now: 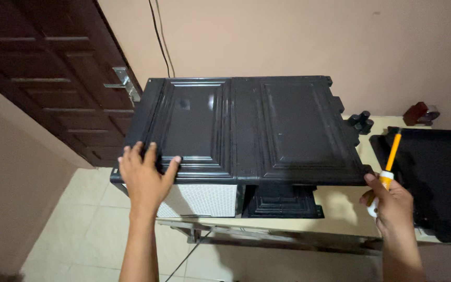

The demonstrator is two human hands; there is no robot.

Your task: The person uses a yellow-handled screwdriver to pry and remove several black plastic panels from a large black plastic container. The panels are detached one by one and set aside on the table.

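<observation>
The left hand lies flat, fingers spread, on the black panel's near-left corner. At the panel's near-right corner, the right hand is clamped on an orange-shafted screwdriver, thumb touching the panel edge.

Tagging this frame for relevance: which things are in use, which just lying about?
In use:
- black panelled plastic top, left hand flat on it
- orange-shafted screwdriver, in the right hand
- black pedestal piece beneath it

Lying about:
- black slab at right
- small black fittings
- dark red object
- wooden door
</observation>
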